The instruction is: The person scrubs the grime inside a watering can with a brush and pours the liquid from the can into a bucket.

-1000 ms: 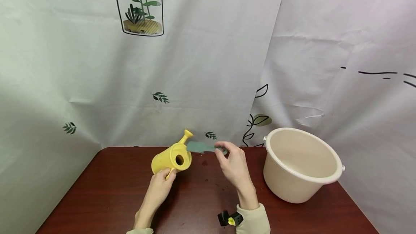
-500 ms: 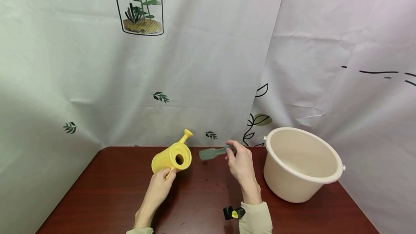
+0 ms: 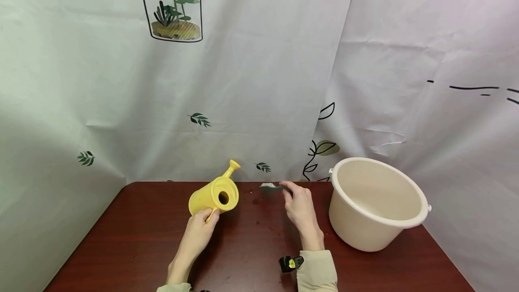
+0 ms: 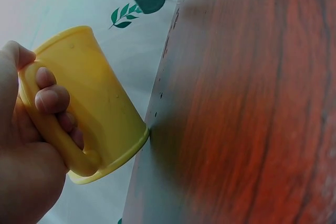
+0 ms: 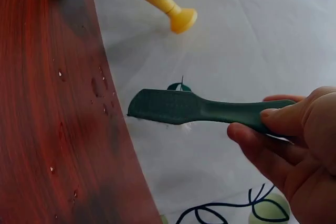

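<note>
My left hand (image 3: 200, 233) grips the handle of a yellow watering can (image 3: 202, 199), held tilted over the table. Its round top opening and short spout show in the head view, while the left wrist view shows my fingers curled through the handle (image 4: 52, 129). To the right of the can, my right hand (image 3: 301, 206) pinches the handle end of a green brush (image 5: 168, 106) between thumb and fingers. The brush lies nearly level in the air, its flat head pointing left toward the can. A whitish patch, seemingly bristles, shows along the head in the head view.
A large cream bucket (image 3: 365, 238) stands at the right of the dark red table (image 3: 134, 238). Water drops (image 5: 60, 74) dot the tabletop near its back edge. A white printed curtain (image 3: 259, 80) hangs right behind the table.
My right hand has drawn the brush rightward, away from the watering can, and turned it so that a whitish side shows on top. The left hand and the can have stayed in place.
</note>
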`<state>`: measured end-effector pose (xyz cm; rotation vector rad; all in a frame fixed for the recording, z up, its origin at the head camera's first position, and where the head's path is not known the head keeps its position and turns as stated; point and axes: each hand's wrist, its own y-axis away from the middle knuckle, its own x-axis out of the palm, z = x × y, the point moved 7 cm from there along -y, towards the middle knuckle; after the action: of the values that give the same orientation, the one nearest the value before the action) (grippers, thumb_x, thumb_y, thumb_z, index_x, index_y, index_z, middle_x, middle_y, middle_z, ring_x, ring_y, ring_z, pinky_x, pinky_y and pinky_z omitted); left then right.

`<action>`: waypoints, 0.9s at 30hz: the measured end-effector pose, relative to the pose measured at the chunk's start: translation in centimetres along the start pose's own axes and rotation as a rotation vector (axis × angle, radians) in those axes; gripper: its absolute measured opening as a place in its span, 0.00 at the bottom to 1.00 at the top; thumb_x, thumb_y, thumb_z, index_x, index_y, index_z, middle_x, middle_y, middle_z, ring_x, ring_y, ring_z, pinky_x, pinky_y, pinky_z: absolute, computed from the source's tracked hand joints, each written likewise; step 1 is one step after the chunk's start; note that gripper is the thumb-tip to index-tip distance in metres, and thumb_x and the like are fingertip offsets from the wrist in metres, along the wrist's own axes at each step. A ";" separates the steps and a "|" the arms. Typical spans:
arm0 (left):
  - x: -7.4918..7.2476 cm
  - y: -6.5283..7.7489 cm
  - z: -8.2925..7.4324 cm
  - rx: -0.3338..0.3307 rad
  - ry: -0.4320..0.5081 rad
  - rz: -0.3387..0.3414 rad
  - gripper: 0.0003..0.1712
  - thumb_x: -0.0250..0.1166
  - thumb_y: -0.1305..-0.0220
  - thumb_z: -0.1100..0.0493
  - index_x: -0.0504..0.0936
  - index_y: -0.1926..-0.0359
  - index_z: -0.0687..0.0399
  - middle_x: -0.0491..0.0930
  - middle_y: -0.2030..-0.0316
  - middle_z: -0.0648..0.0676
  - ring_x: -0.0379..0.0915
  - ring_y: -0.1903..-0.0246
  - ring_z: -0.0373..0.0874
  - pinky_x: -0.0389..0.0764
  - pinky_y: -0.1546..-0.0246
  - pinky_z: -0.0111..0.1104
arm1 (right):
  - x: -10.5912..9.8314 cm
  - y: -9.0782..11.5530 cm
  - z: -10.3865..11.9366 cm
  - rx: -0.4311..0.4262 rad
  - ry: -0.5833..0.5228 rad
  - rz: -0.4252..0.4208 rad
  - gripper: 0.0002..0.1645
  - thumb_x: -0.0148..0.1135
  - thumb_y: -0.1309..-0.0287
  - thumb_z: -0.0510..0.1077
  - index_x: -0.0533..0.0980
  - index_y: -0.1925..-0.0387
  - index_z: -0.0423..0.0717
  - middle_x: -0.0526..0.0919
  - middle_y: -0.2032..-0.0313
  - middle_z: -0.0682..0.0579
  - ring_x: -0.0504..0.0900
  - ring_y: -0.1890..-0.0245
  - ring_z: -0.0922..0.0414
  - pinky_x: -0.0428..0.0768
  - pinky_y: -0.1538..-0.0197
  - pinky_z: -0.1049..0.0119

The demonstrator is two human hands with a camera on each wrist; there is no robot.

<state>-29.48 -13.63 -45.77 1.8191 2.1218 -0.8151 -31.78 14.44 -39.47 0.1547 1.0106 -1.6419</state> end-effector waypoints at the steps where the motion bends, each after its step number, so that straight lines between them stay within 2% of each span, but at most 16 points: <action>1: 0.0 0.0 0.0 0.001 -0.002 0.000 0.23 0.60 0.31 0.57 0.63 0.83 0.51 0.58 0.83 0.46 0.55 0.83 0.38 0.60 0.79 0.29 | 0.1 0.0 -0.2 0.003 0.012 0.009 0.14 0.62 0.40 0.31 0.83 0.54 0.43 0.86 0.62 0.46 0.73 0.79 0.62 0.72 0.72 0.65; 6: -0.1 0.0 0.0 0.004 -0.006 -0.004 0.23 0.60 0.31 0.57 0.63 0.84 0.51 0.59 0.83 0.46 0.55 0.83 0.38 0.60 0.79 0.29 | 0.9 0.2 -0.9 0.061 0.032 0.110 0.15 0.62 0.41 0.29 0.84 0.54 0.42 0.86 0.59 0.46 0.71 0.79 0.60 0.71 0.73 0.66; 10: -0.1 0.1 -0.2 0.006 0.003 0.003 0.23 0.59 0.31 0.57 0.63 0.83 0.51 0.59 0.83 0.47 0.55 0.82 0.38 0.60 0.79 0.29 | 1.7 0.6 -1.4 0.128 0.037 0.227 0.16 0.60 0.40 0.29 0.83 0.52 0.42 0.84 0.59 0.45 0.64 0.85 0.61 0.68 0.78 0.68; 13: -0.2 0.1 -0.1 0.000 0.008 0.005 0.24 0.59 0.31 0.56 0.63 0.83 0.52 0.59 0.83 0.47 0.55 0.83 0.38 0.60 0.80 0.29 | 2.3 1.0 -1.3 0.129 0.055 0.288 0.17 0.59 0.41 0.29 0.83 0.51 0.42 0.84 0.58 0.45 0.64 0.85 0.62 0.69 0.75 0.68; 19: -0.3 0.3 0.2 -0.013 0.018 0.011 0.23 0.59 0.30 0.55 0.63 0.82 0.53 0.58 0.83 0.46 0.55 0.83 0.38 0.60 0.80 0.30 | 3.3 1.8 -0.7 0.053 0.111 0.364 0.17 0.60 0.41 0.30 0.82 0.50 0.40 0.85 0.57 0.44 0.65 0.85 0.62 0.70 0.73 0.68; 23: -0.3 0.1 0.2 -0.001 0.016 0.003 0.23 0.59 0.30 0.56 0.64 0.83 0.51 0.58 0.83 0.46 0.55 0.83 0.38 0.60 0.79 0.29 | 3.9 2.4 -0.2 -0.057 0.193 0.418 0.16 0.62 0.42 0.31 0.82 0.51 0.39 0.85 0.58 0.44 0.77 0.75 0.61 0.75 0.70 0.67; 25: -0.3 0.1 0.1 0.010 0.017 0.003 0.23 0.59 0.30 0.56 0.64 0.83 0.51 0.58 0.83 0.46 0.55 0.83 0.38 0.60 0.79 0.29 | 4.2 2.4 0.1 -0.141 0.240 0.430 0.14 0.63 0.44 0.30 0.83 0.56 0.39 0.85 0.62 0.47 0.79 0.71 0.60 0.75 0.69 0.66; 27: -0.4 0.0 0.0 0.017 0.016 0.003 0.23 0.59 0.31 0.56 0.64 0.83 0.51 0.58 0.83 0.46 0.55 0.83 0.38 0.60 0.79 0.29 | 4.5 2.5 0.4 -0.209 0.273 0.441 0.10 0.63 0.46 0.29 0.83 0.62 0.40 0.84 0.69 0.50 0.78 0.73 0.60 0.75 0.70 0.67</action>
<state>-29.38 -13.91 -45.56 1.8426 2.1276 -0.8232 -31.06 10.86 -43.18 0.4386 1.2459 -1.1261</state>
